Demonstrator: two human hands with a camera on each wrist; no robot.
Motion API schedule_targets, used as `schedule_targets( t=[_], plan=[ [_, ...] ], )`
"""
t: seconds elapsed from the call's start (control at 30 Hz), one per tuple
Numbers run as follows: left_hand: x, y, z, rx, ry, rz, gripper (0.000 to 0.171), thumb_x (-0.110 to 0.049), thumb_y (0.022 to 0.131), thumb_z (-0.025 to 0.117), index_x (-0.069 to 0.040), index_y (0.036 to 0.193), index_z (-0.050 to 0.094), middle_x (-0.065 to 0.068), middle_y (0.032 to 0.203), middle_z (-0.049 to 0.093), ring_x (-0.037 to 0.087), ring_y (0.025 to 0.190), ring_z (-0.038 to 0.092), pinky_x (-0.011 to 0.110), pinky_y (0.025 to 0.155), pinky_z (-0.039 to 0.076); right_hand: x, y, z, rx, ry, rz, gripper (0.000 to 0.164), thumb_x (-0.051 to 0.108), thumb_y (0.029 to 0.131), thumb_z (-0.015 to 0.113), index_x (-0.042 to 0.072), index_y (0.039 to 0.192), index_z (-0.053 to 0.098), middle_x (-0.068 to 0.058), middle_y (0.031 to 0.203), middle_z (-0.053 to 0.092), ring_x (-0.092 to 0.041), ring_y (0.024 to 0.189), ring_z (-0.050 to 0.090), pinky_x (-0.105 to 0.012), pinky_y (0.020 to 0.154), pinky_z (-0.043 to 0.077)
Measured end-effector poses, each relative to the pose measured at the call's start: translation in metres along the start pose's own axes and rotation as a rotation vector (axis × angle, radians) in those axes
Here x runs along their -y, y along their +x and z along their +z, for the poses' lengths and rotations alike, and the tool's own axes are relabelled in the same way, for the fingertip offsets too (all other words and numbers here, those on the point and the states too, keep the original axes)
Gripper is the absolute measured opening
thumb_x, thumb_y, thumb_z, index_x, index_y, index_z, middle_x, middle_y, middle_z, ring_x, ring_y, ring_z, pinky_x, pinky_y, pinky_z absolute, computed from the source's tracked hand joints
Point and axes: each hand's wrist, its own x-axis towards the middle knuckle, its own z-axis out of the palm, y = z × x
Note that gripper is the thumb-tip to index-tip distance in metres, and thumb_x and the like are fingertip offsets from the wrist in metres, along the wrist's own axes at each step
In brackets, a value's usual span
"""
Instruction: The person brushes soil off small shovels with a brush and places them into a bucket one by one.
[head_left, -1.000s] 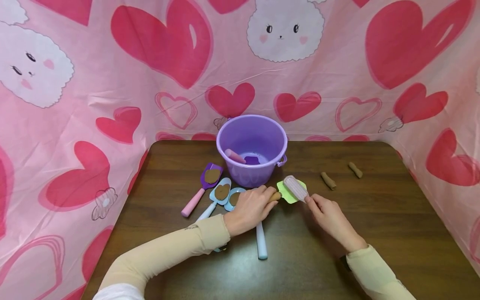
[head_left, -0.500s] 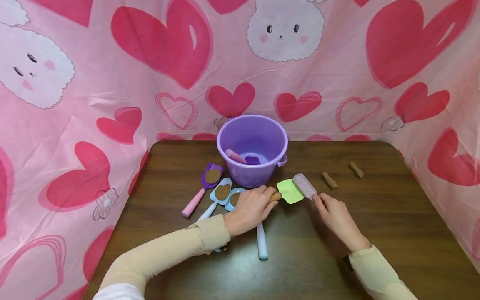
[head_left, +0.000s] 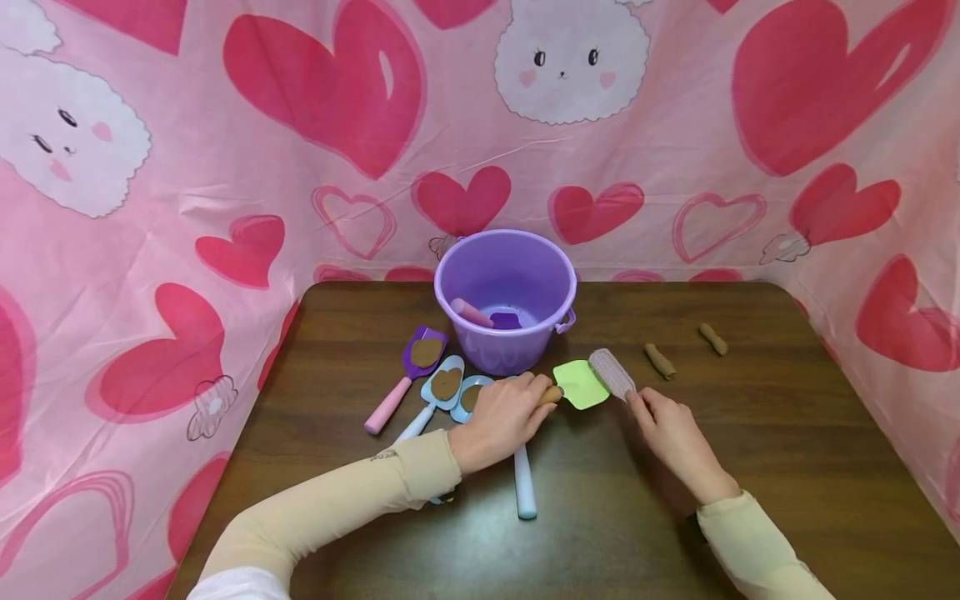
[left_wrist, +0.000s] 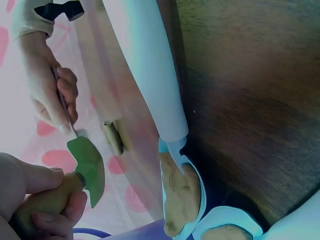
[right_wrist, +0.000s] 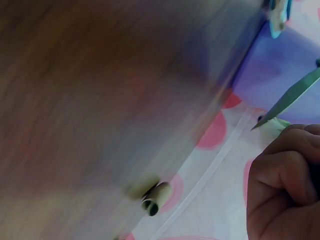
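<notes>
My left hand (head_left: 498,425) grips the wooden handle of a toy shovel with a lime-green blade (head_left: 581,384), held above the table in front of the bucket. No clay shows on that blade in the head view. My right hand (head_left: 678,437) pinches the thin handle of a brush-like tool (head_left: 612,372) with a pale pinkish, textured oblong head. That head lies along the blade's right edge, overlapping it slightly in the head view. In the left wrist view the left thumb and fingers wrap the wooden handle (left_wrist: 50,200), and the other hand's fingers curl around the thin handle.
A purple bucket (head_left: 502,350) stands at the back middle, a pink-handled tool inside. To its left lie a purple shovel (head_left: 386,406) and a light-blue shovel (head_left: 414,423), both bearing brown clay. Another blue handle (head_left: 525,492) extends below my left hand. Two clay rolls (head_left: 660,362) lie right.
The brush-like tool has moved right, from over the green blade to its right edge, with my right hand shifting slightly right. The left hand and shovel stay nearly still.
</notes>
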Motion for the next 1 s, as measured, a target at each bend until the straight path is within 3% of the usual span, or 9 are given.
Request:
schedule_targets(
  t=[0.27, 0.4, 0.67, 0.87, 1.0],
  plan=[
    [0.001, 0.004, -0.001, -0.013, -0.045, -0.009, 0.019, -0.035, 0.091, 0.059, -0.017, 0.097, 0.057, -0.007, 0.075, 0.053, 0.011, 0.065, 0.055, 0.028, 0.054, 0.045, 0.001, -0.004, -0.011, -0.08, 0.008, 0.023, 0.039, 0.038, 0.099, 0.039, 0.007, 0.083, 0.055, -0.002, 0.06, 0.042, -0.015, 0.049, 0.037, -0.028, 0.045, 0.032],
    [0.003, 0.007, 0.001, 0.017, -0.139, -0.09, 0.02, -0.04, 0.092, 0.056, -0.02, 0.093, 0.06, -0.012, 0.068, 0.052, 0.006, 0.059, 0.052, 0.024, 0.05, 0.042, 0.004, -0.005, -0.015, -0.125, 0.021, 0.015, 0.04, 0.04, 0.099, 0.04, 0.007, 0.083, 0.056, -0.002, 0.06, 0.043, -0.015, 0.05, 0.038, -0.028, 0.045, 0.032],
    [0.005, 0.009, 0.003, 0.185, -0.514, -0.358, 0.033, -0.051, 0.092, 0.05, -0.021, 0.09, 0.064, -0.015, 0.062, 0.059, 0.003, 0.052, 0.053, 0.023, 0.049, 0.041, 0.011, -0.008, -0.02, -0.192, 0.033, -0.017, 0.035, 0.037, 0.098, 0.043, 0.009, 0.081, 0.056, 0.001, 0.058, 0.041, -0.014, 0.048, 0.036, -0.027, 0.044, 0.03],
    [0.006, 0.01, 0.004, 0.258, -0.786, -0.431, 0.036, -0.043, 0.096, 0.046, -0.014, 0.084, 0.064, -0.009, 0.062, 0.063, 0.008, 0.053, 0.051, 0.023, 0.052, 0.039, 0.014, -0.01, -0.019, -0.181, 0.047, -0.026, 0.035, 0.038, 0.098, 0.043, 0.011, 0.079, 0.054, 0.002, 0.058, 0.041, -0.012, 0.048, 0.037, -0.026, 0.044, 0.031],
    [0.004, 0.01, 0.007, 0.283, -0.924, -0.464, 0.042, -0.036, 0.098, 0.044, -0.001, 0.089, 0.064, -0.004, 0.06, 0.061, 0.007, 0.055, 0.047, 0.021, 0.052, 0.036, 0.017, -0.011, -0.017, -0.154, 0.055, -0.056, 0.035, 0.037, 0.098, 0.044, 0.012, 0.076, 0.053, 0.004, 0.057, 0.04, -0.01, 0.047, 0.035, -0.025, 0.044, 0.031]
  ],
)
